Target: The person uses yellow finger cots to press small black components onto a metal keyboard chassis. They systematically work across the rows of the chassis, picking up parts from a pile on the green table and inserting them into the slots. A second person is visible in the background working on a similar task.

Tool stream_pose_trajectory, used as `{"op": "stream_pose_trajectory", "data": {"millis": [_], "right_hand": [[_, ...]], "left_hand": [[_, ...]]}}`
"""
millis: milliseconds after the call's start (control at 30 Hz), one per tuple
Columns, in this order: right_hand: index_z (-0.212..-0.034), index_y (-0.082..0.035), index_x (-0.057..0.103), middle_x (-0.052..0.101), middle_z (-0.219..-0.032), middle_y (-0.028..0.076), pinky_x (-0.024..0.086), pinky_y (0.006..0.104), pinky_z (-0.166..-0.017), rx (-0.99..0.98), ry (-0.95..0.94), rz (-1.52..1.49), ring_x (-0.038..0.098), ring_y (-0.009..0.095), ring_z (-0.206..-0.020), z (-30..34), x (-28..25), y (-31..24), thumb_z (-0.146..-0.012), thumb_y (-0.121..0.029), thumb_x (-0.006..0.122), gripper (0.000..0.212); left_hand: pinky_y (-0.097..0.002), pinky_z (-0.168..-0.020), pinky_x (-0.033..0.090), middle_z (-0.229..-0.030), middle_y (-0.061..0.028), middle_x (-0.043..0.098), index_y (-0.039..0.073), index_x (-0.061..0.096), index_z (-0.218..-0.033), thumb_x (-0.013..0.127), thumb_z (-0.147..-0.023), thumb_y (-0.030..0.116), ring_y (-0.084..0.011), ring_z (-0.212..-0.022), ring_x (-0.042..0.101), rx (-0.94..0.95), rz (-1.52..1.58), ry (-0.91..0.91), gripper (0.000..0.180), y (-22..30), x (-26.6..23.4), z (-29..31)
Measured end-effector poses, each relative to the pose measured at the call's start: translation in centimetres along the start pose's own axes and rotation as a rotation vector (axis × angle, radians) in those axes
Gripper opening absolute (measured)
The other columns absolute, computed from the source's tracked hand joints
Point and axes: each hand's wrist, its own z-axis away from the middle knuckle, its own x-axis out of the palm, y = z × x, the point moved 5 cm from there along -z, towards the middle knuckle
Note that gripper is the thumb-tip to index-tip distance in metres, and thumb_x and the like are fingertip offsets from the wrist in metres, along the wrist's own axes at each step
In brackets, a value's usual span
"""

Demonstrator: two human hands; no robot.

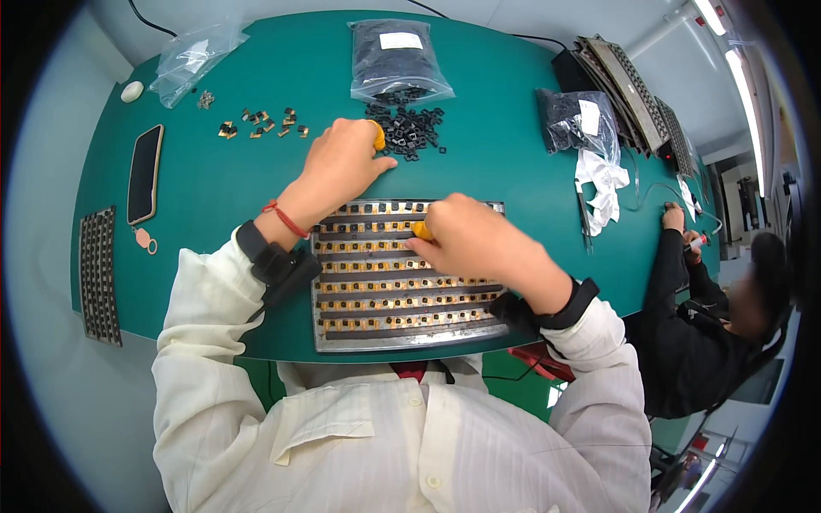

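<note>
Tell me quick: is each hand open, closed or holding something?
Left hand: by loose, small black square pieces; can't tell if closed or holding any.
Right hand: over a gray rectangular tray; can't tell if closed or holding anything.

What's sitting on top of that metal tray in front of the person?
On the metal tray are rows of small black-and-gold parts. The right grip hides part of the upper rows, toward the right; what lies beneath it cannot be seen.
</note>
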Motion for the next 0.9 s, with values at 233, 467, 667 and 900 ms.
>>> {"op": "stream_pose_trajectory", "data": {"millis": [233,467,667,900], "right_hand": [[-0.087,0.007,0.072,0.070,-0.080,0.022,0.055,0.0383,-0.070,0.106,0.266,-0.254,0.071,0.033,-0.075,-3.1,-4.0,4.8,-0.076,-0.010,0.077,0.021],[-0.092,0.007,0.071,0.071,-0.078,0.019,0.055,0.0351,-0.067,0.132,0.316,-0.144,0.071,0.027,-0.071,-6.0,-2.4,5.9,-0.078,-0.010,0.076,0.023],[-0.094,0.008,0.070,0.071,-0.079,0.020,0.056,0.0364,-0.068,-0.022,0.214,-0.156,0.071,0.029,-0.073,-5.1,-1.9,4.1,-0.080,-0.004,0.070,0.018],[-0.093,0.009,0.070,0.071,-0.082,0.021,0.057,0.0343,-0.071,0.041,0.252,-0.183,0.072,0.027,-0.075,-3.9,-2.5,5.3,-0.079,-0.003,0.071,0.018]], "left_hand": [[-0.0401,-0.063,0.054,-0.073,-0.0193,0.068,-0.005,0.070,-0.081,0.077,-0.079,0.015,-0.0336,-0.067,0.068,0.085,-0.012,-0.116,0.021,1.0,0.0,0.7],[-0.0429,-0.064,0.054,-0.073,-0.0223,0.066,-0.005,0.070,-0.081,0.072,-0.082,0.014,-0.0378,-0.071,0.066,0.047,-0.202,-0.075,0.018,1.1,-1.6,2.0],[-0.0396,-0.072,0.055,-0.084,-0.0204,0.070,-0.006,0.069,-0.096,0.073,-0.081,0.008,-0.0318,-0.079,0.068,-0.001,-0.018,-0.107,0.021,-1.1,-2.1,2.5],[-0.0373,-0.071,0.055,-0.083,-0.0182,0.070,-0.006,0.070,-0.094,0.074,-0.078,0.005,-0.0308,-0.077,0.069,0.122,0.091,-0.143,0.020,0.4,-0.8,1.8]]}}
